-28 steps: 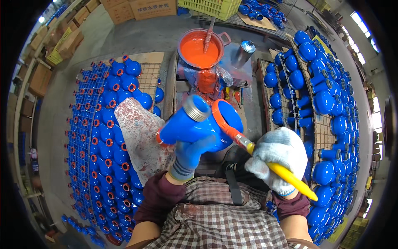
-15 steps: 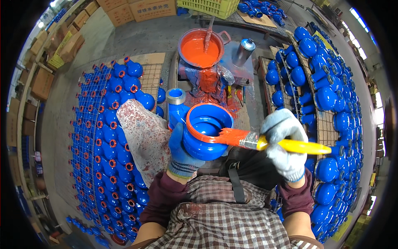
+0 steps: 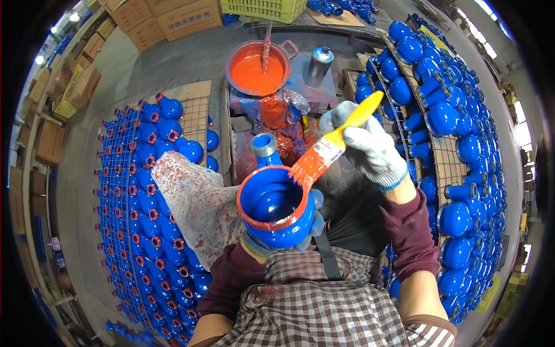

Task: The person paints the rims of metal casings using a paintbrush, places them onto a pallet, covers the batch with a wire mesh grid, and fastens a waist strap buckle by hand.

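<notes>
A blue metal meter housing (image 3: 277,232) with a wide round mouth is in my left hand (image 3: 317,222), whose gloved fingers wrap its underside and right side. The mouth's rim is orange-red all around, and a side neck (image 3: 263,144) with a bare metal end points away from me. My right hand (image 3: 373,147), in a pale glove, closes around a paintbrush (image 3: 361,113) with a yellow handle. Orange-red paint coats its bristles, which touch the far right part of the rim. Parts of the left hand are hidden behind the housing.
A pot (image 3: 230,80) of orange-red paint with a stick in it stands ahead on a paint-stained stand, beside a spray can (image 3: 319,66). Blue housings (image 3: 167,130) crowd the racks at left and right (image 3: 442,118). Boxes (image 3: 191,17) and a yellow crate (image 3: 272,8) stand beyond.
The housing has turned in my left hand and come lower and nearer. The brush has swung from the rim's near right to its far right, handle now pointing up and away.
</notes>
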Demonstrator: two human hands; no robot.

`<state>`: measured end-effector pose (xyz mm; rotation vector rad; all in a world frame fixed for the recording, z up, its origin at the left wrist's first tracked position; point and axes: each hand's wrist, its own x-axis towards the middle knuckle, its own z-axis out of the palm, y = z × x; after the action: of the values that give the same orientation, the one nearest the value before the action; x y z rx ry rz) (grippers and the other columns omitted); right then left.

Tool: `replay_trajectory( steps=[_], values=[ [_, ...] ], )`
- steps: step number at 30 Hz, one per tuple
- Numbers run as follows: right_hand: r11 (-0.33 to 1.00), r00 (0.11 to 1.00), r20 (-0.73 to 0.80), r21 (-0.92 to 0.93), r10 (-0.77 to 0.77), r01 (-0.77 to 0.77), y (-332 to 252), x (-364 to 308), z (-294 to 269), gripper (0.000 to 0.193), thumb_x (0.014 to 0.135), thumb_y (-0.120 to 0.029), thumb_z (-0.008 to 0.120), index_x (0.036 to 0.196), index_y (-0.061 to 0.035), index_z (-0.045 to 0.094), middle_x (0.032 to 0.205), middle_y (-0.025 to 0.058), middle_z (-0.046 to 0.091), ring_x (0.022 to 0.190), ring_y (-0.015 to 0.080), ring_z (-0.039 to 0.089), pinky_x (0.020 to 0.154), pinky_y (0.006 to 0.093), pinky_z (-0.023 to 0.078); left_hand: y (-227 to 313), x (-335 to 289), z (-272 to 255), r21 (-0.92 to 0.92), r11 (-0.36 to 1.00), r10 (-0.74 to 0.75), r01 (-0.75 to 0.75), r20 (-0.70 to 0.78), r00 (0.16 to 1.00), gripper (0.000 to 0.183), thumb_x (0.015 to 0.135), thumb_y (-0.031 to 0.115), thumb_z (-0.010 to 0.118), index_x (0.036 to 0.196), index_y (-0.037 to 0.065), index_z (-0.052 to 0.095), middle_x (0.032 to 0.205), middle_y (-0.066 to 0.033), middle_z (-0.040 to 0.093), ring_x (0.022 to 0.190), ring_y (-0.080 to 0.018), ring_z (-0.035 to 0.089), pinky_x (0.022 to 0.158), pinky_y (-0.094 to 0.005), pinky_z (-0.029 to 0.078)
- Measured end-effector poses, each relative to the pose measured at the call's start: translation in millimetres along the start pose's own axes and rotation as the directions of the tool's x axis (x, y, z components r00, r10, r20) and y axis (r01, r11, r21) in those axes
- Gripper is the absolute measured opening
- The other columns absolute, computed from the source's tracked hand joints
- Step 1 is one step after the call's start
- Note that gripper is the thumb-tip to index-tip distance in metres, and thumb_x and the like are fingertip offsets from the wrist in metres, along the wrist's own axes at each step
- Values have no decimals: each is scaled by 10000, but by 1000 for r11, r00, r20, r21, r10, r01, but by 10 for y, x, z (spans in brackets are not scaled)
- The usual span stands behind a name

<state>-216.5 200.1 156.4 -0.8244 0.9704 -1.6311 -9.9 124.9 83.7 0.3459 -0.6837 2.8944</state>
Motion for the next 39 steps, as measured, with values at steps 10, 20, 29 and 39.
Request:
replay_trajectory(
  steps=[10,20,29,39],
  values=[
    [962,972,-130,-215,-198,167,-170,23,160,220,867,-186,671,984,-51,543,921,77,609,855,141,600,740,265,488,250,-352,-353,217,958,214,-189,-96,972,819,850,631,503,1423,68,349,1404,-208,432,1242,-386,472,1058,-572,359],
    [807,890,-290,-576,-351,130,-216,-423,332,196,826,-79,691,948,-55,540,873,68,611,699,111,589,621,233,485,336,-327,-241,311,892,349,-327,-16,937,811,880,616,464,1432,38,324,1394,-223,437,1250,-389,463,1049,-551,379],
    [609,756,-301,-777,-582,159,-437,-28,571,171,858,-186,692,952,-47,661,756,38,644,633,125,612,574,265,490,233,-204,-225,980,104,703,-170,48,709,533,781,203,727,1242,34,523,1130,-116,613,1033,-198,607,893,-379,509],
    [282,880,-104,-959,-463,35,-359,238,552,319,873,-338,663,835,-21,651,627,109,578,511,207,558,496,327,418,26,-137,-98,944,-194,634,268,-88,768,457,755,167,755,1149,18,578,1032,-97,658,908,-188,661,777,-334,565]
  ],
)
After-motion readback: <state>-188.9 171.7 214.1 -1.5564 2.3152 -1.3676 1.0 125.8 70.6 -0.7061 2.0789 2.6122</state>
